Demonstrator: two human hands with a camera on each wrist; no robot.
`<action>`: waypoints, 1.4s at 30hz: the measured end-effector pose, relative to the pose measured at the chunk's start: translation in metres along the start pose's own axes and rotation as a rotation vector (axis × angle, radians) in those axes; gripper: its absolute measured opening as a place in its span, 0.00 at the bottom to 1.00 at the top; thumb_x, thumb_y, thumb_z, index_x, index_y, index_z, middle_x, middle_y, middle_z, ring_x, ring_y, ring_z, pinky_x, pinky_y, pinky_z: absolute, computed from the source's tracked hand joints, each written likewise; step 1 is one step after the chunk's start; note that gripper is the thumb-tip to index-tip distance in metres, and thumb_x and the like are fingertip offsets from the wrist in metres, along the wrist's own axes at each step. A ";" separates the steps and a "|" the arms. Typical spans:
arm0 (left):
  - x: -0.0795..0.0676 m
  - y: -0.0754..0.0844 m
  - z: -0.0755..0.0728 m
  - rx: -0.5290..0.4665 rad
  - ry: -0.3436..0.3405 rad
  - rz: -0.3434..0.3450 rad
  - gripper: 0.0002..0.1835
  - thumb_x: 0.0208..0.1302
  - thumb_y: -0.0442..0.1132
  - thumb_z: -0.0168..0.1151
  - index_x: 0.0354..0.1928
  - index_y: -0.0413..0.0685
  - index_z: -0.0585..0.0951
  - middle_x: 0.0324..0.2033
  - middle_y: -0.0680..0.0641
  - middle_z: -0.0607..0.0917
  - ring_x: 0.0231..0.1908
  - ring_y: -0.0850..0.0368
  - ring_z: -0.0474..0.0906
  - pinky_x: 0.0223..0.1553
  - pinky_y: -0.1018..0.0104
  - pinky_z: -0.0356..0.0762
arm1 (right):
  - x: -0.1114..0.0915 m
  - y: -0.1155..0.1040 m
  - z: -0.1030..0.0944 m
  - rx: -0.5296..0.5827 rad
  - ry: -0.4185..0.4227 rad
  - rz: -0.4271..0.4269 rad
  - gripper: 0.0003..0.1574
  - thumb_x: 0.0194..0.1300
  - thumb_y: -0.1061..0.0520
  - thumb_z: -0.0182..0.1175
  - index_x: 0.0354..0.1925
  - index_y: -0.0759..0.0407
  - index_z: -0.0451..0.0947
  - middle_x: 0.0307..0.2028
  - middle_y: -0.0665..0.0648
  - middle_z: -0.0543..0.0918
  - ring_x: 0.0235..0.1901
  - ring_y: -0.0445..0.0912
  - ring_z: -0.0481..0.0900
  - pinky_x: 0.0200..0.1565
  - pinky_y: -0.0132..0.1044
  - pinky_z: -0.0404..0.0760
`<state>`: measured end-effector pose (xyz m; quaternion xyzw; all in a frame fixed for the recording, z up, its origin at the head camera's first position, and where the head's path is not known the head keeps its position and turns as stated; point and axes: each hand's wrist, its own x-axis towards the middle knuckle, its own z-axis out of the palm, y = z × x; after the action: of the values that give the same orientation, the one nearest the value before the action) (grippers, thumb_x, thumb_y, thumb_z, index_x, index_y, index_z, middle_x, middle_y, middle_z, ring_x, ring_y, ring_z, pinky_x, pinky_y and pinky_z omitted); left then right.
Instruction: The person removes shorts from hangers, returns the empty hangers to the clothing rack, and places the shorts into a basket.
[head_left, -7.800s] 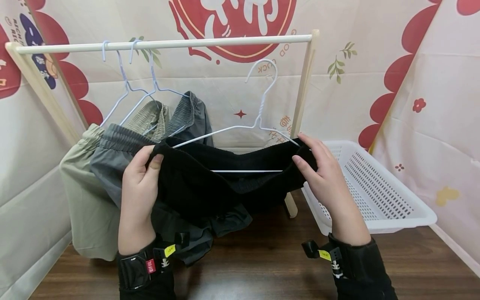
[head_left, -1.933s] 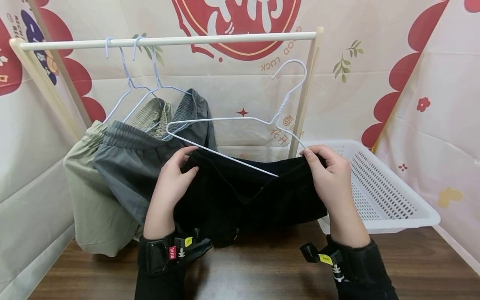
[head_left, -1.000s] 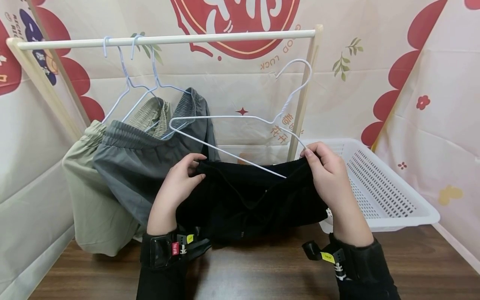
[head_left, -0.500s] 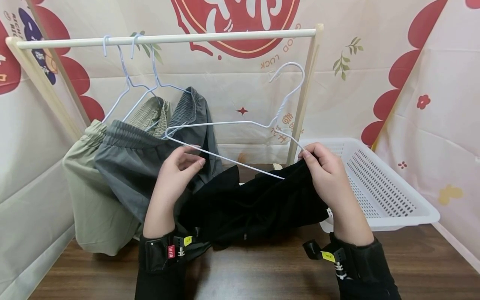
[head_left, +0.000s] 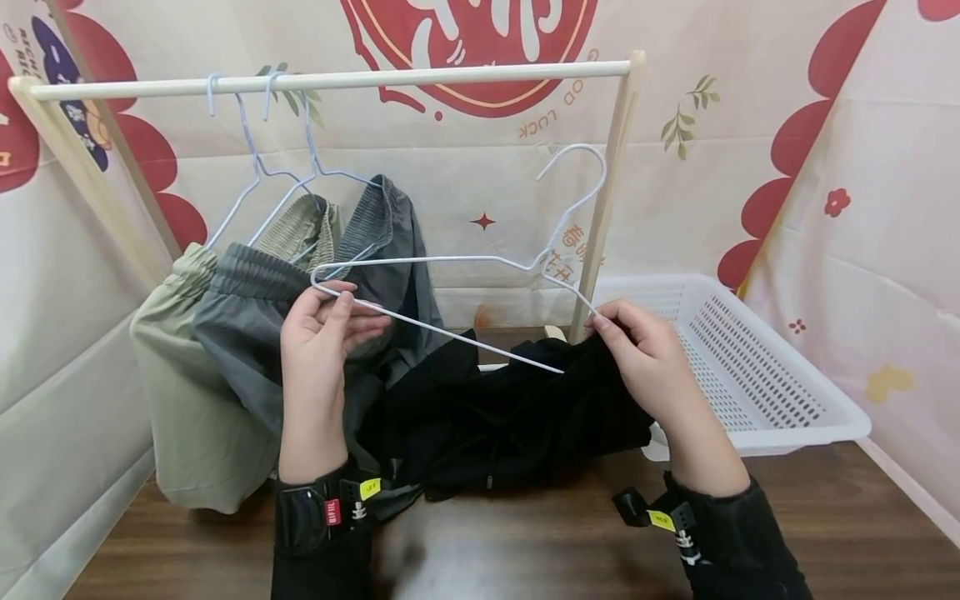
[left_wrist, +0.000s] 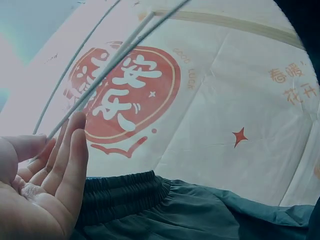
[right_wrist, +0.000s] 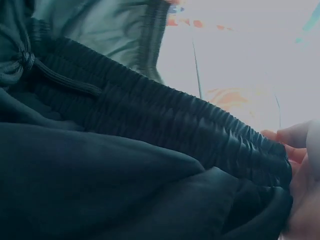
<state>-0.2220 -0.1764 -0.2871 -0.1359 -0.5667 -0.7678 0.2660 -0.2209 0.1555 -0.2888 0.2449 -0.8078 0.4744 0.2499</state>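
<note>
My left hand (head_left: 315, 367) pinches the left end of a white wire hanger (head_left: 450, 259) between thumb and fingers. The left wrist view shows the wire (left_wrist: 90, 92) running up from the thumb. With thumb and fingers, my right hand (head_left: 652, 358) grips one end of the waistband of black shorts (head_left: 510, 433), together with the hanger's right end. That end of the hanger sits inside the waistband, while the left side of the shorts sags loose below the wire. In the right wrist view the gathered waistband (right_wrist: 180, 120) and a knotted drawstring (right_wrist: 65, 80) show.
A pale rack (head_left: 450, 79) stands behind, with grey shorts (head_left: 251, 292) and light green shorts (head_left: 187, 417) on hangers at its left. To the right is a white perforated basket (head_left: 780, 367). A wooden table (head_left: 525, 542) lies below; patterned cloth surrounds it.
My left hand has let go of the waistband and moved left to pinch the hanger's left end. The shorts' left side has dropped, and the hanger sits a little lower and further left.
</note>
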 end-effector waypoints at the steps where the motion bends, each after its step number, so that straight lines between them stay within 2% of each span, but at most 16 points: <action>1: 0.000 0.000 0.000 -0.012 0.007 0.003 0.07 0.73 0.34 0.53 0.47 0.39 0.76 0.30 0.45 0.86 0.28 0.54 0.86 0.35 0.63 0.83 | 0.000 0.001 0.000 -0.004 -0.023 0.008 0.11 0.74 0.63 0.51 0.37 0.66 0.78 0.32 0.58 0.82 0.36 0.43 0.75 0.44 0.29 0.71; 7: 0.001 0.001 -0.003 -0.045 0.034 0.014 0.05 0.73 0.33 0.53 0.45 0.38 0.75 0.29 0.45 0.86 0.28 0.55 0.85 0.35 0.62 0.83 | 0.005 0.007 0.001 0.002 -0.164 0.055 0.11 0.74 0.61 0.52 0.38 0.67 0.79 0.31 0.59 0.81 0.33 0.46 0.77 0.39 0.28 0.76; 14: 0.001 0.004 -0.004 -0.082 0.064 0.030 0.05 0.72 0.31 0.53 0.45 0.38 0.75 0.30 0.43 0.85 0.28 0.53 0.85 0.35 0.59 0.83 | 0.009 0.009 0.002 0.033 -0.265 0.088 0.10 0.74 0.62 0.52 0.40 0.66 0.78 0.33 0.59 0.81 0.34 0.49 0.80 0.41 0.32 0.81; 24: -0.002 0.017 0.002 -0.292 0.254 0.054 0.08 0.67 0.32 0.59 0.44 0.33 0.75 0.33 0.34 0.83 0.32 0.44 0.86 0.39 0.54 0.81 | 0.019 -0.003 0.001 0.054 -0.380 0.050 0.07 0.73 0.64 0.52 0.42 0.65 0.78 0.32 0.58 0.82 0.34 0.51 0.81 0.39 0.34 0.81; 30: -0.005 0.024 -0.001 -0.371 0.295 0.092 0.10 0.66 0.31 0.60 0.45 0.31 0.75 0.33 0.31 0.82 0.31 0.43 0.86 0.41 0.51 0.80 | 0.026 -0.018 0.002 0.121 -0.357 -0.027 0.07 0.72 0.68 0.51 0.42 0.69 0.77 0.29 0.59 0.80 0.30 0.47 0.79 0.36 0.34 0.81; 33: -0.005 0.027 -0.003 -0.359 0.284 0.093 0.10 0.68 0.31 0.58 0.47 0.33 0.74 0.33 0.32 0.82 0.32 0.43 0.85 0.40 0.52 0.81 | 0.029 -0.025 0.003 0.177 -0.316 -0.046 0.08 0.73 0.68 0.49 0.42 0.70 0.76 0.27 0.61 0.79 0.25 0.46 0.76 0.31 0.34 0.79; 39: -0.006 0.029 -0.005 -0.316 0.210 0.102 0.14 0.72 0.34 0.53 0.56 0.36 0.73 0.34 0.34 0.83 0.30 0.47 0.85 0.36 0.58 0.83 | 0.028 -0.036 0.004 0.268 -0.259 0.037 0.09 0.74 0.64 0.50 0.43 0.66 0.77 0.25 0.59 0.78 0.20 0.45 0.69 0.24 0.32 0.71; 42: -0.008 0.029 -0.006 -0.245 0.158 0.115 0.14 0.73 0.36 0.52 0.56 0.36 0.75 0.33 0.37 0.84 0.28 0.50 0.84 0.34 0.61 0.82 | 0.022 -0.040 0.004 0.337 -0.250 0.092 0.09 0.74 0.63 0.50 0.43 0.65 0.77 0.25 0.58 0.78 0.20 0.45 0.68 0.23 0.31 0.69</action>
<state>-0.1989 -0.1860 -0.2696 -0.1388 -0.4374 -0.8231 0.3346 -0.2130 0.1315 -0.2505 0.3030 -0.7521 0.5796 0.0815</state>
